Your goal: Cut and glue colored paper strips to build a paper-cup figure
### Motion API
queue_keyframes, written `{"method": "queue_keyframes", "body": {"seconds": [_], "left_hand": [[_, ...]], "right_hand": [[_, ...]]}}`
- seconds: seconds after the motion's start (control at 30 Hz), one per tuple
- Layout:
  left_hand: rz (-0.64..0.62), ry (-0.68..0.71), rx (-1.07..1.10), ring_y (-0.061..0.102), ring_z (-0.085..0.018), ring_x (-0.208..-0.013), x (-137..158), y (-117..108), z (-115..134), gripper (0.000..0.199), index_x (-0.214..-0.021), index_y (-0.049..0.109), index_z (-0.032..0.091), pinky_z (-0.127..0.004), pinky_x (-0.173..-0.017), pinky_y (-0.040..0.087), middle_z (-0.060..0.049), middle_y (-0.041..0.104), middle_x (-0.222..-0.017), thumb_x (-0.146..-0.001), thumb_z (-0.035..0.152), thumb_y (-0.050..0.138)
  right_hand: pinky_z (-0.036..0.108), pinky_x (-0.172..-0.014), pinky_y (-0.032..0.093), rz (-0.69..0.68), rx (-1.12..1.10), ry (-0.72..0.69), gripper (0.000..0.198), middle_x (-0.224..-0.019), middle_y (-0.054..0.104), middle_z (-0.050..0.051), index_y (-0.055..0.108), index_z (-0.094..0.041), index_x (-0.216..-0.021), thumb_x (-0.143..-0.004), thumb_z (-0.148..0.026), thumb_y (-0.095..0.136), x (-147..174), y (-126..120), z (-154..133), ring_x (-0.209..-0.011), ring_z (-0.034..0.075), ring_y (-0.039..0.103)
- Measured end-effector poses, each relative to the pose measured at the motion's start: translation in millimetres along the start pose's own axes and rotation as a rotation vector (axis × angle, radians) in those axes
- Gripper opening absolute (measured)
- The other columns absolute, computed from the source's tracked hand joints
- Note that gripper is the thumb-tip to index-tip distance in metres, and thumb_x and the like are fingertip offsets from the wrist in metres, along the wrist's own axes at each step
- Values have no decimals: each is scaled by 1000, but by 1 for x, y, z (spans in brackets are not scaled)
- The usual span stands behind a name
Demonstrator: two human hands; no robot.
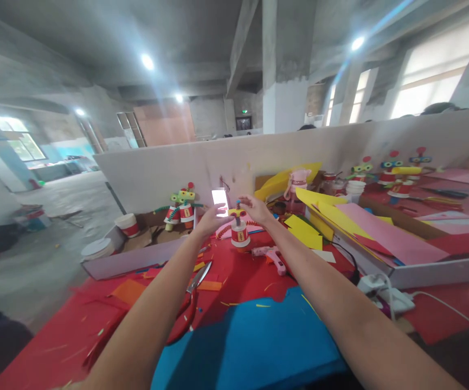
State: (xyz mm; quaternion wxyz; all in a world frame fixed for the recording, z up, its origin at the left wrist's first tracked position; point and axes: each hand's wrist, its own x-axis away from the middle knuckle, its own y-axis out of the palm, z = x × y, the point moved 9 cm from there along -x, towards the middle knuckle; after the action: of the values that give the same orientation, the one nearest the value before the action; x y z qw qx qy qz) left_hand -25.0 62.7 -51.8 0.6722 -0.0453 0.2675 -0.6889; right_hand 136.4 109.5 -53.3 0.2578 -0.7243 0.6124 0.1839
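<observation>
A small paper-cup robot figure (240, 234), with a red band, a yellow head and coiled red paper arms, stands upright on the red table. My right hand (254, 210) is at the top of its head, thumb and forefinger closed around a small blue piece there. On the other side, my left hand (214, 219) has its fingers apart in front of a lit phone (218, 198); whether they touch the phone is unclear. Below my right forearm lies a pink hot glue gun (272, 257). Red-handled scissors (193, 287) lie partly open beside my left forearm.
Finished-looking cup robots (186, 208) stand in a shallow box at left, near white tubs (98, 247). Coloured sheets (384, 230) fill a box at right, beside a power strip (392, 298) with cables. Blue felt-like material (250, 338) covers the front edge. A white partition (161, 162) rises behind.
</observation>
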Motion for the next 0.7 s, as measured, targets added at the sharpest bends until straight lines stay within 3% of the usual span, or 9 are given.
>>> {"method": "queue_keyframes", "body": {"seconds": [0.17,0.3,0.5,0.7], "left_hand": [[95,129,-1,61,-17,-94,-12,-1,20,60,-122,55,18,-29,-78,52,-13,60,-119,-68,37,74],[-6,269,-176,61,-16,-92,-20,11,51,58,-127,55,20,-27,-75,51,-9,63,-116,-73,35,69],[-118,320,-468,61,-14,-73,-26,30,72,25,-93,74,18,-23,-65,48,-3,71,-84,-76,30,60],[-104,371,-574,59,-12,-65,-30,30,77,23,-85,76,17,-21,-61,45,-2,70,-72,-72,21,57]], "right_hand": [[34,-79,52,1,15,41,22,-89,66,3,54,-19,-90,-73,-28,64,4,2,11,-84,16,64],[33,-81,50,-75,104,-7,24,-92,67,2,57,-19,-90,-70,-28,68,7,10,10,-87,17,63],[31,-78,51,-134,143,-2,27,-92,70,2,64,-19,-100,-73,-24,67,8,15,7,-87,18,64],[30,-75,53,-155,4,36,32,-87,71,1,66,-20,-102,-71,-25,71,9,23,10,-82,18,66]]}}
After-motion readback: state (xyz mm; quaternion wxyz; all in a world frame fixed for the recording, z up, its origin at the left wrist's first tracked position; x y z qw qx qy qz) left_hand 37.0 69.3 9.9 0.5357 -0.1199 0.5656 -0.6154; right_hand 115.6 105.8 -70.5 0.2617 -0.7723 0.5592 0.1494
